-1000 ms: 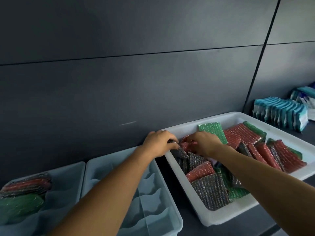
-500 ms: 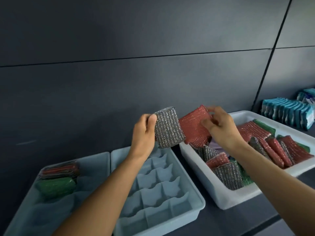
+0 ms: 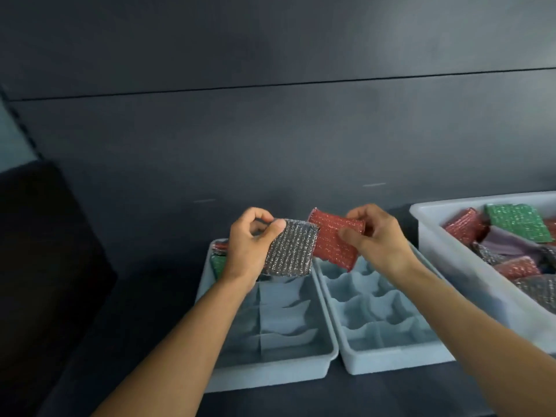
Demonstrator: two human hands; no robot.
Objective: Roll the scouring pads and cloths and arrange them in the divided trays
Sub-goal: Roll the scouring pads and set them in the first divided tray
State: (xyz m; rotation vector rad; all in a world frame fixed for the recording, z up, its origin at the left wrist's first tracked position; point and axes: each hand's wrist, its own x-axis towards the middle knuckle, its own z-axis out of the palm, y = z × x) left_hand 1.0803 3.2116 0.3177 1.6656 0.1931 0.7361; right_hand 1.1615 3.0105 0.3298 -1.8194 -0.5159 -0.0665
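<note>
My left hand (image 3: 251,243) pinches a silver scouring pad (image 3: 290,249) by its left edge, held above the left divided tray (image 3: 272,361). My right hand (image 3: 377,236) grips a red scouring pad (image 3: 329,240) by its right side, above the right divided tray (image 3: 391,361). The two pads overlap slightly, the silver one in front. A red pad and a green pad (image 3: 218,263) lie in the left tray's far left compartment, partly hidden by my left wrist. The right tray's compartments hold nothing.
A white bin (image 3: 451,254) at the right holds several loose red, green and silver pads (image 3: 517,222) and a purple cloth (image 3: 508,240). A dark wall stands close behind the trays. A dark block (image 3: 45,251) sits at the left.
Both hands lifted a pad each out of the white bin and carried them left, over the divided trays. The view swung left, so the bin now sits at the right edge.
</note>
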